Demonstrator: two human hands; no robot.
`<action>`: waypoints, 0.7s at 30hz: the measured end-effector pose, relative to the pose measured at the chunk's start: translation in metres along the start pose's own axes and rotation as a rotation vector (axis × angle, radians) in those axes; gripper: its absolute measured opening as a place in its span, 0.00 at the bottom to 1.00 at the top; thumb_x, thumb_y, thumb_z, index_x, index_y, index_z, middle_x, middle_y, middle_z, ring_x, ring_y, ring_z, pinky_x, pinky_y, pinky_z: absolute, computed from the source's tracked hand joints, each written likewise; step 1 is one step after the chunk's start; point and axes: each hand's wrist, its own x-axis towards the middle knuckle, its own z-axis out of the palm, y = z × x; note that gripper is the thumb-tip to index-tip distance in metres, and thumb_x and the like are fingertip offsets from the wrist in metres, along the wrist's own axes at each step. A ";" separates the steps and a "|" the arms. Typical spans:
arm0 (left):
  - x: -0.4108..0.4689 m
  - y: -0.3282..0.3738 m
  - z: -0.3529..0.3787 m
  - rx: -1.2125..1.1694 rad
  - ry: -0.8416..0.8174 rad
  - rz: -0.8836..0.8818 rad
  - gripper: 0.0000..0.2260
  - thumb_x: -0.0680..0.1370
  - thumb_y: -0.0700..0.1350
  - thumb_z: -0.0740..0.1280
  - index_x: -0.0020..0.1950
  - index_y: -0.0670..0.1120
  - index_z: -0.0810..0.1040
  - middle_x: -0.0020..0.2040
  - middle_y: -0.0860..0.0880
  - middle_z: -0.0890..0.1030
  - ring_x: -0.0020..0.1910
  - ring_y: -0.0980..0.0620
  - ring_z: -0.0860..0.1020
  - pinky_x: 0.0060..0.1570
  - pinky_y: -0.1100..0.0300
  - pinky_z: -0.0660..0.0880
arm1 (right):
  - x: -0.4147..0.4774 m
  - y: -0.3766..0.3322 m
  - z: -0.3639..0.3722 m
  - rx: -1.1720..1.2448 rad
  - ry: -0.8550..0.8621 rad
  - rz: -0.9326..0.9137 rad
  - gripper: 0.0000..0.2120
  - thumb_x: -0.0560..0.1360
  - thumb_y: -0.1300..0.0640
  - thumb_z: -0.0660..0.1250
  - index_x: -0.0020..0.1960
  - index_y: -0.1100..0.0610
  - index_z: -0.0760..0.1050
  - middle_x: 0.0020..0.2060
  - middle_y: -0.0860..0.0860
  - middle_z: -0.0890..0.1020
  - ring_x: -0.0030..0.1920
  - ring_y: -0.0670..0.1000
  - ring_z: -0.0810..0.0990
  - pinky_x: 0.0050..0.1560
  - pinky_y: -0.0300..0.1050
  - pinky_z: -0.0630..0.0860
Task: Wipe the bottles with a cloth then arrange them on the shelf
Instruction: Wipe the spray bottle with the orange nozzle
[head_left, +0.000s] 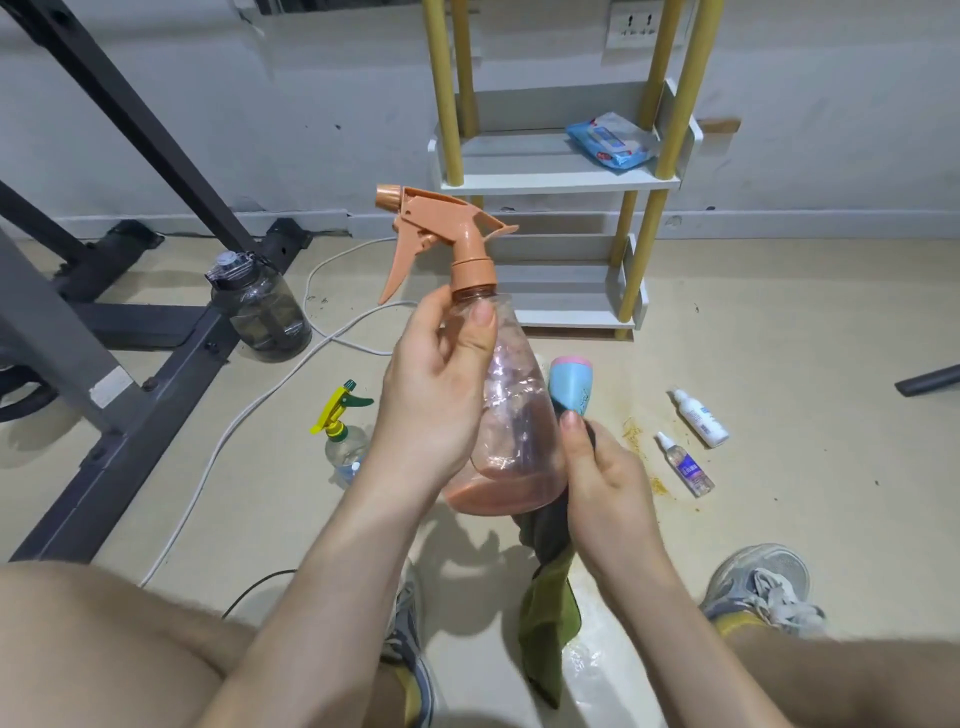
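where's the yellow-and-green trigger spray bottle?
Head view: the yellow-and-green trigger spray bottle stands on the floor, just left of the left hand, right of the white cable.

Bright, even indoor light falls from overhead. The pink spray bottle (514, 415) carries small highlights and casts a soft, pale shadow on the floor (779, 312) just below it. Farther below, beside the hanging cloth (550, 613), a glossy patch glares white. Wide-angle bending tilts the shelf (556, 176) posts above the bottle, and the bottom corners look soft.
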 end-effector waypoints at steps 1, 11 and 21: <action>-0.001 0.001 -0.002 -0.043 -0.027 -0.028 0.11 0.80 0.55 0.64 0.60 0.52 0.75 0.39 0.57 0.82 0.39 0.55 0.81 0.44 0.50 0.80 | 0.004 -0.010 -0.006 -0.055 0.024 -0.048 0.18 0.78 0.40 0.58 0.42 0.51 0.78 0.39 0.48 0.82 0.42 0.51 0.80 0.45 0.47 0.75; -0.017 -0.009 0.008 0.025 -0.108 -0.003 0.14 0.70 0.59 0.70 0.55 0.59 0.81 0.48 0.53 0.86 0.50 0.49 0.83 0.56 0.41 0.77 | 0.025 -0.079 -0.013 0.031 -0.007 -0.452 0.14 0.72 0.64 0.74 0.48 0.45 0.84 0.46 0.48 0.85 0.49 0.44 0.83 0.53 0.36 0.76; -0.021 0.000 0.005 0.294 -0.009 0.002 0.18 0.69 0.62 0.72 0.57 0.62 0.81 0.45 0.57 0.86 0.50 0.52 0.83 0.52 0.51 0.79 | 0.027 -0.066 -0.022 -0.397 0.057 -0.658 0.15 0.71 0.59 0.59 0.50 0.53 0.82 0.44 0.47 0.77 0.44 0.46 0.77 0.46 0.38 0.74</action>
